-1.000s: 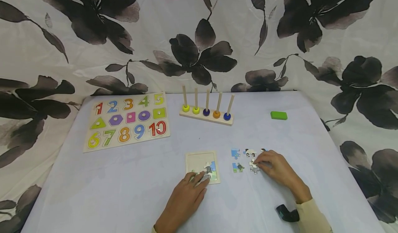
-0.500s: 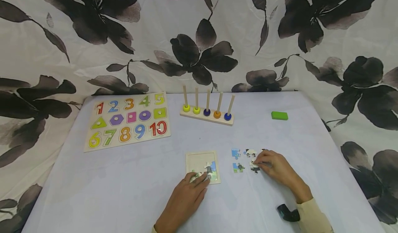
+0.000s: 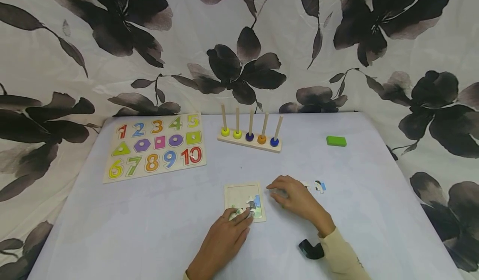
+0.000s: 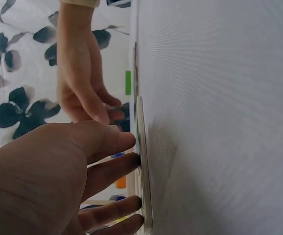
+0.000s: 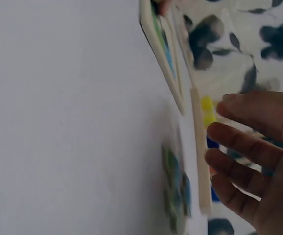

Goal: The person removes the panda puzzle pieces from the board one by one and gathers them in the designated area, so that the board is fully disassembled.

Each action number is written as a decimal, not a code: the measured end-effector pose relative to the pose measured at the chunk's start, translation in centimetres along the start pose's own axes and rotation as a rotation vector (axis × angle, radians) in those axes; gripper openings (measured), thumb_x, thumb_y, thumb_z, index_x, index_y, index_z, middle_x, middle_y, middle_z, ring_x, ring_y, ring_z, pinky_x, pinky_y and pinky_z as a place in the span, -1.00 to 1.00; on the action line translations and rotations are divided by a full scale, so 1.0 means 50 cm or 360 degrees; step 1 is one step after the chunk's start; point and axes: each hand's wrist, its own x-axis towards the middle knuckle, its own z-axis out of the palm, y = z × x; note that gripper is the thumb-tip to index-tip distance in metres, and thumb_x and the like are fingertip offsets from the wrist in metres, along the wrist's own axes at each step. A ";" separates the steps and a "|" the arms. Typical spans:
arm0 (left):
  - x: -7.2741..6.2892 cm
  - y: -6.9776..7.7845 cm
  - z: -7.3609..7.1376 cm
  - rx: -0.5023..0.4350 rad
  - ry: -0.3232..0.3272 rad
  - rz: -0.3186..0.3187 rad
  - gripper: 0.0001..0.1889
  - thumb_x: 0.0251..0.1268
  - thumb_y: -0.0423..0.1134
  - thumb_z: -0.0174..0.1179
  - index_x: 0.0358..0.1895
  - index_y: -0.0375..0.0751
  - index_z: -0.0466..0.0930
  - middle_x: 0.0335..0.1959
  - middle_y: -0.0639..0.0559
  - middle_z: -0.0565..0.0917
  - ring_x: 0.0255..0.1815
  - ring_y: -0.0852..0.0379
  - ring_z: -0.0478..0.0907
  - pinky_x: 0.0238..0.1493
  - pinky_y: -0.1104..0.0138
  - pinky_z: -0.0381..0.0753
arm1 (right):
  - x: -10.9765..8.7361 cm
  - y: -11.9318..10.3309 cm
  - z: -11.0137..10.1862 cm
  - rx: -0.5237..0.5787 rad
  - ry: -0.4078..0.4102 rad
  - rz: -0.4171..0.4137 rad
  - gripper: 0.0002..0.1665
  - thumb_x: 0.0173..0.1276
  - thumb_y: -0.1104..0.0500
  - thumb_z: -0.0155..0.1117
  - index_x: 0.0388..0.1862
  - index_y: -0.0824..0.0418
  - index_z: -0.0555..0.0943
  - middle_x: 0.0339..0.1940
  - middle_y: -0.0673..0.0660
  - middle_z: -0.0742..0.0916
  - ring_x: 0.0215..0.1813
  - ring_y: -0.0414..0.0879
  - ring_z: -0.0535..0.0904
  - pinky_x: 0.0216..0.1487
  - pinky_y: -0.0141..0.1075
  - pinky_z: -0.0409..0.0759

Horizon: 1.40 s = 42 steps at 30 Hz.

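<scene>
A small wooden jigsaw tray (image 3: 236,190) lies at the front middle, with several pieces fitted in its lower and right part. My left hand (image 3: 220,241) rests its straight fingertips on the tray's lower edge and pieces, covering some of them. Just right of the tray hovers my right hand (image 3: 299,201); its fingers are spread and hold nothing in the right wrist view. Below it in that view are blurred loose jigsaw pieces (image 5: 173,181). One loose piece (image 3: 319,187) shows beyond the right hand in the head view, another is partly hidden.
A wooden number board (image 3: 157,174) lies at the back left. A peg stacker (image 3: 248,141) with coloured beads stands at the back middle. A green block (image 3: 336,141) sits back right, and a black object (image 3: 311,250) is beside the right sleeve.
My right hand has left the loose piece with black and white parts that it touched and moved left towards the tray. The left hand stays where it was.
</scene>
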 end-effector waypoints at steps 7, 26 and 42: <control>0.000 -0.001 0.003 0.0020 0.0013 0.0029 -0.68 0.31 -0.07 0.20 0.08 -0.02 0.66 0.17 0.13 0.60 0.08 0.02 0.51 0.07 0.21 0.56 | 0.026 -0.019 0.047 -0.0034 -0.0090 -0.0005 -0.80 0.25 0.16 0.37 -0.14 0.12 0.72 -0.14 -0.07 0.67 -0.02 -0.15 0.53 0.04 -0.17 0.56; -0.001 -0.005 0.000 -0.0027 -0.0038 -0.0015 -0.68 0.34 -0.05 0.18 0.09 -0.01 0.66 0.20 0.14 0.57 0.10 -0.01 0.50 0.00 0.18 0.60 | 0.032 -0.032 0.057 0.0038 -0.0123 0.0068 -0.82 0.19 0.15 0.43 -0.22 0.12 0.69 -0.17 -0.07 0.62 -0.05 -0.16 0.52 0.01 -0.16 0.56; -0.002 -0.007 0.003 -0.0005 0.0054 0.0026 -0.69 0.30 -0.08 0.22 0.06 -0.02 0.67 0.17 0.13 0.59 0.07 0.01 0.52 0.03 0.22 0.59 | 0.024 -0.024 0.050 0.0262 -0.0133 0.0066 -0.85 0.24 0.17 0.38 -0.20 0.05 0.68 -0.14 -0.11 0.70 -0.03 -0.16 0.56 0.04 -0.12 0.54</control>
